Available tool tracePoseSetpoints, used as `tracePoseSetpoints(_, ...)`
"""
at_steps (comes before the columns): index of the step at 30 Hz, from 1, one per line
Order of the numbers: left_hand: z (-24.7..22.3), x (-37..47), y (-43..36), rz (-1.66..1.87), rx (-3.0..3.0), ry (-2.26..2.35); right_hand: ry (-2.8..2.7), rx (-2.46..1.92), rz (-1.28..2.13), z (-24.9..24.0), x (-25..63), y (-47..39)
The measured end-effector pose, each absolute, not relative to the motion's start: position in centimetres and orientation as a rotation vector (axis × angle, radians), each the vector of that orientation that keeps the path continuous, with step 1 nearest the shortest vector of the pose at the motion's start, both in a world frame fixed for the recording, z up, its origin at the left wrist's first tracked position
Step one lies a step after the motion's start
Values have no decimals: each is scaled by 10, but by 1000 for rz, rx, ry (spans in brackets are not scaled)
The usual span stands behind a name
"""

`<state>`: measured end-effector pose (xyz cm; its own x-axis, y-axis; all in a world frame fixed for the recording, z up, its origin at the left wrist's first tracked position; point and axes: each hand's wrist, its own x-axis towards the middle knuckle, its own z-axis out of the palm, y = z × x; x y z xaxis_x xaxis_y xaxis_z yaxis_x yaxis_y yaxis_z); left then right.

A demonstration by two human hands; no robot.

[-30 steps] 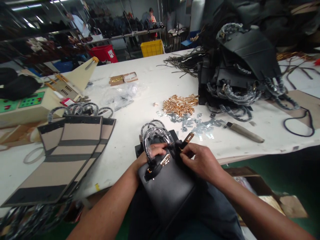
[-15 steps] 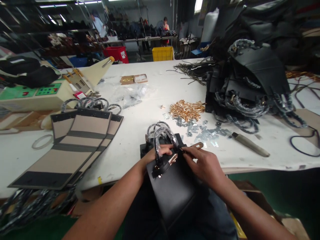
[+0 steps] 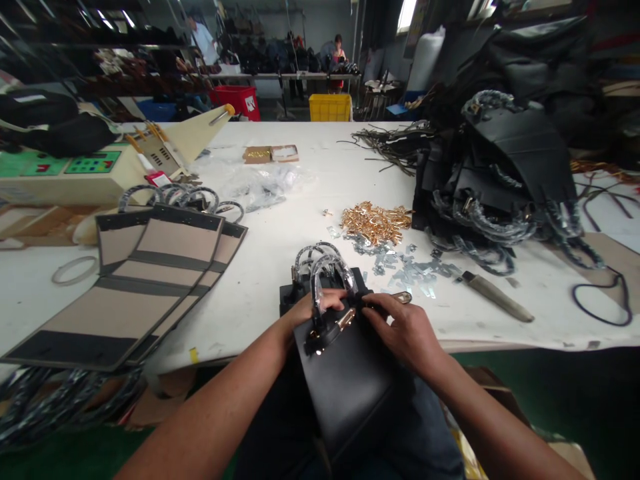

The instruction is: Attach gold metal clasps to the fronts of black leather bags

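Note:
A black leather bag panel [image 3: 350,380] lies across my lap and the table's front edge, with plastic-wrapped handles [image 3: 323,263] curving up at its top. My left hand [image 3: 313,309] grips the panel's top edge beside a gold clasp [image 3: 345,319]. My right hand [image 3: 400,327] pinches a black strap with a gold fitting [image 3: 400,297] at the panel's top right, fingers closed on it. Both hands nearly touch each other over the clasp.
A heap of gold fittings [image 3: 375,222] and silver plates [image 3: 410,270] lie just beyond. A knife [image 3: 495,297] lies to the right. Black bag parts [image 3: 500,173] pile at back right. Tan-and-black panels [image 3: 145,280] stack at left. A beige machine [image 3: 90,177] stands far left. People work in the background.
The view has tilted up slightly. My right hand has slid a little left toward the clasp, pulling the strap fitting closer; my left hand keeps its grip.

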<state>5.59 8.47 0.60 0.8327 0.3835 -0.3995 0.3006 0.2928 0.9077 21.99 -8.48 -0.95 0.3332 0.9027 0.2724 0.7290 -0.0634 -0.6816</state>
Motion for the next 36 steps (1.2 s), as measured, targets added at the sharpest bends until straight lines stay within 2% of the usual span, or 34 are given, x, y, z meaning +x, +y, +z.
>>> tracePoseSetpoints(5,13,53,81,-92,1131,574,-1474,-1850,339,-9,221,-85)
tracePoseSetpoints(16,26,59,74,-45,1268,689,-1571,-1872,305,-9,224,-84)
tracePoseSetpoints(26,19,59,76,-48,1332,672,-1629,-1925,450,2,231,-85)
tracePoseSetpoints(36,16,59,75,-52,1401,610,-1756,-2133,287,8,225,-85)
